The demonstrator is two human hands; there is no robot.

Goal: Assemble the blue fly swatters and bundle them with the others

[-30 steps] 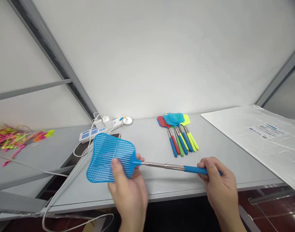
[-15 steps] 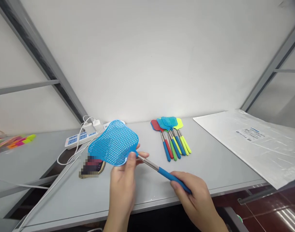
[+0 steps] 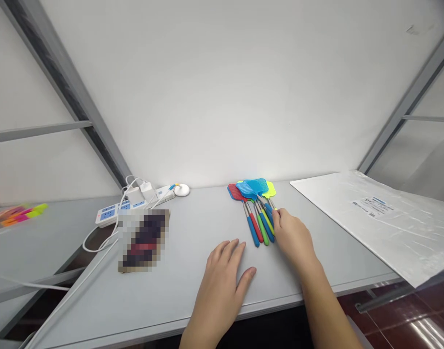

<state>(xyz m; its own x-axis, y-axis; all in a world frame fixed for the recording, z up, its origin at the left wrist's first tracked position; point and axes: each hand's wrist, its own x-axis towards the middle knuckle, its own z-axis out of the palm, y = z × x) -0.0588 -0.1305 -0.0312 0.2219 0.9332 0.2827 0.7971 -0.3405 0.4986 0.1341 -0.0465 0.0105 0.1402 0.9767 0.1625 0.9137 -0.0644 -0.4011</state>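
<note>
Several fly swatters lie in an overlapping fan on the grey table, with mesh heads in red [image 3: 236, 192], blue [image 3: 257, 186] and yellow-green [image 3: 271, 189]. Their handles point towards me in blue, red, green and yellow. My right hand [image 3: 293, 237] is closed at the right side of the pile, around the handle of the topmost blue fly swatter; its fingers hide the handle's end. Left of the handles, my left hand [image 3: 224, 276] rests palm down near the table's front edge, fingers spread and holding nothing.
A white power strip [image 3: 107, 214] with plugs and cables lies at the back left, beside a round white object [image 3: 182, 190]. A pixelated phone-like item [image 3: 145, 242] lies in front. A large white labelled plastic package [image 3: 382, 218] covers the right end. Bright coloured items [image 3: 20, 213] sit far left.
The blue fly swatter held up in both hands has come down onto the pile, in my right hand. My left hand has let go of its neck and moved right, onto the table.
</note>
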